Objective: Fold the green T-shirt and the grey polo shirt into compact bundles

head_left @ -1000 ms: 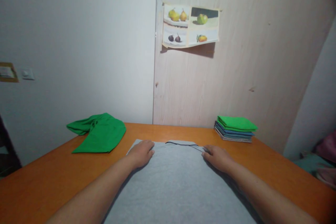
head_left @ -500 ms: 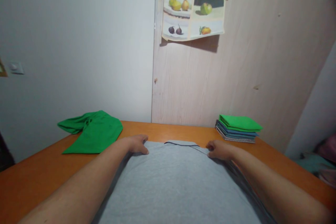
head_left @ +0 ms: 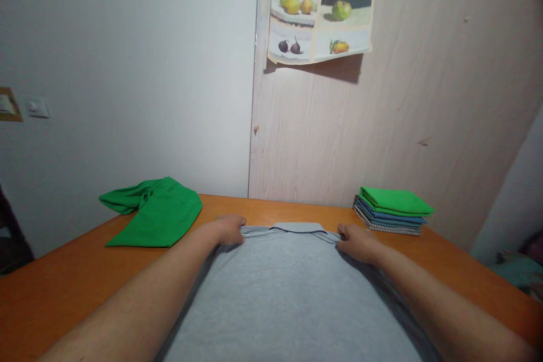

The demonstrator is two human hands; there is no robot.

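A light grey shirt (head_left: 292, 294) lies spread out on the orange-brown table, its collar end with a dark trim line facing the wall. My left hand (head_left: 230, 230) is closed on the shirt's far left shoulder, thumb on top of the cloth. At the far right shoulder, my right hand (head_left: 356, 242) pinches the fabric in its fingers. Between the two hands the cloth along the neckline is drawn into small creases. The shirt's near end runs out of view at the bottom.
A loosely laid green cloth (head_left: 163, 215) is at the table's (head_left: 55, 288) back left. At the back right stands a stack of folded cloths (head_left: 390, 212), bright green on top. The wall behind carries a fruit picture (head_left: 320, 22).
My left thumb has closed down onto the shirt, and the cloth at the shoulders has bunched into creases. The right hand keeps its grip. The view has shifted slightly left.
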